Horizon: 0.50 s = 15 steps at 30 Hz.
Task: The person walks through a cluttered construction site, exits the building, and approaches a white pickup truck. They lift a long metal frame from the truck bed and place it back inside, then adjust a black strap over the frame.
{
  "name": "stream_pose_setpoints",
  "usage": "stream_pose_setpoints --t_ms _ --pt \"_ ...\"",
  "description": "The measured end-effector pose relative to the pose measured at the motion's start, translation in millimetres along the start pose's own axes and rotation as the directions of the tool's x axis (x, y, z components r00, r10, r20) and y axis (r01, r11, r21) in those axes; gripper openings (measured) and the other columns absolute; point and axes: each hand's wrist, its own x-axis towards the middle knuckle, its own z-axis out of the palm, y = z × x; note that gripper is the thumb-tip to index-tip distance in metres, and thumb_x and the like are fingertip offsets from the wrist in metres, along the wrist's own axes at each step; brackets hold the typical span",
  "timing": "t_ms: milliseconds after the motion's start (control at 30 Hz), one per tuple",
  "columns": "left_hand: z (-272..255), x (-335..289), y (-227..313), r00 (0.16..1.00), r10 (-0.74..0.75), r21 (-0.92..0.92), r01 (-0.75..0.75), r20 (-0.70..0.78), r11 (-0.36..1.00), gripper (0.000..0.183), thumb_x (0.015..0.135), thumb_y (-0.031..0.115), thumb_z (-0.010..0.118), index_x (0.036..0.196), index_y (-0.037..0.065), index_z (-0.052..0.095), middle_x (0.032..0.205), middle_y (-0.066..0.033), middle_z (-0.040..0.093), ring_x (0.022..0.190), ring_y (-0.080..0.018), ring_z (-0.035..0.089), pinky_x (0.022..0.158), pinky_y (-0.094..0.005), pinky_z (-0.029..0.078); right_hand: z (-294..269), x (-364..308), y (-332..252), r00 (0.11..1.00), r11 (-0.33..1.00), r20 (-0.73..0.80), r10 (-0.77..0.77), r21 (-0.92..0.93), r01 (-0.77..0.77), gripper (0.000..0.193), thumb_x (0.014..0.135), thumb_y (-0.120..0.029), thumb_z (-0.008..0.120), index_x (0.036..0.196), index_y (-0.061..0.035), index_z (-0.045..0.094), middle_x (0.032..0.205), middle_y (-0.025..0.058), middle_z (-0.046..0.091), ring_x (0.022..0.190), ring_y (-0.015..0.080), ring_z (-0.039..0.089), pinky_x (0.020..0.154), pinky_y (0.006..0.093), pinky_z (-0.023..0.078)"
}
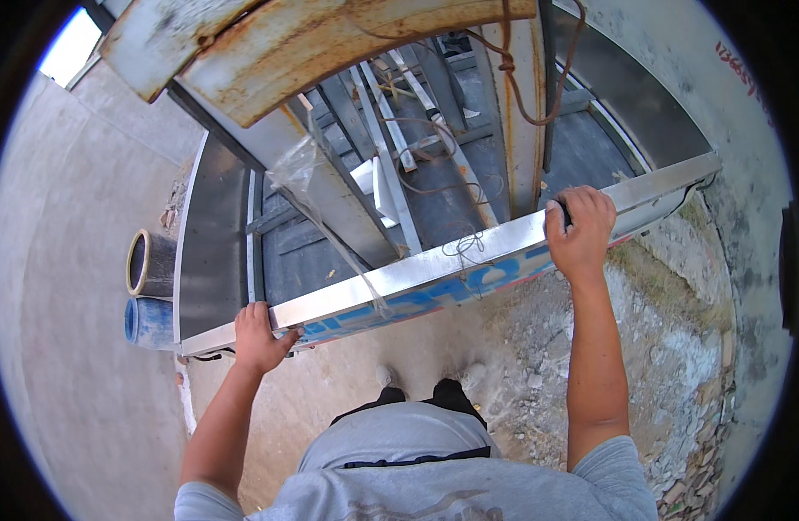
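A long metal tailgate [408, 271] with a shiny silver top edge and blue lettering on its outer face runs across in front of me. It closes off a dark truck bed [439, 204]. My left hand [259, 340] grips the top edge near its left end, fingers over the rim and thumb against the outer face. Farther right and higher in the picture, my right hand [582, 233] clasps the same edge, with a dark gap or dark piece between thumb and fingers that I cannot make out. Thin wire [465, 250] hangs over the rim between my hands.
Rusty white metal beams [347, 52] rise over the bed, with brown cord [507, 61] hanging from them. Metal bars [389, 148] lie inside. A blue barrel [149, 323] and a dark barrel [152, 263] sit at left. Rubble [538, 373] covers the ground at right beside a wall [756, 260].
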Motion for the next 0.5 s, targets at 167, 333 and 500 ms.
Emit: stream_pose_setpoints --t_ms 167,333,500 --pt "10.6 -10.2 -3.2 0.99 0.059 -0.069 -0.068 -0.13 0.995 0.083 0.078 0.036 0.089 0.142 -0.004 0.054 0.137 -0.0254 0.059 0.131 -0.0456 0.053 0.116 -0.0544 0.04 0.5 0.7 -4.8 1.0 0.999 0.016 0.013 -0.053 -0.012 0.015 0.092 -0.02 0.073 0.097 -0.0059 0.072 0.107 0.0118 0.075 0.119 0.035 0.065 0.115 0.0522 0.039" --pt "15.3 -32.9 -11.9 0.953 0.185 -0.121 -0.218 -0.238 0.968 0.097 0.08 0.031 0.088 0.158 -0.004 0.043 0.159 -0.0306 0.046 0.152 -0.0506 0.04 0.129 -0.0611 0.027 1.1 -0.1 -9.9 0.998 0.996 0.044 0.037 -0.078 -0.033 0.014 0.094 -0.02 0.071 0.097 -0.0058 0.071 0.107 0.0137 0.074 0.119 0.0366 0.065 0.114 0.0529 0.04" --pt "36.2 -100.8 -36.3 0.918 0.233 -0.299 -0.331 -0.32 0.895 0.089 0.083 0.027 0.085 0.159 0.001 0.048 0.166 -0.0308 0.044 0.154 -0.0516 0.041 0.128 -0.0614 0.031 9.6 -9.7 -6.8 0.999 0.991 -0.024 -0.034 -0.133 0.03 0.018 0.098 -0.021 0.068 0.107 -0.0064 0.071 0.116 0.0154 0.074 0.124 0.0386 0.065 0.115 0.0542 0.041"
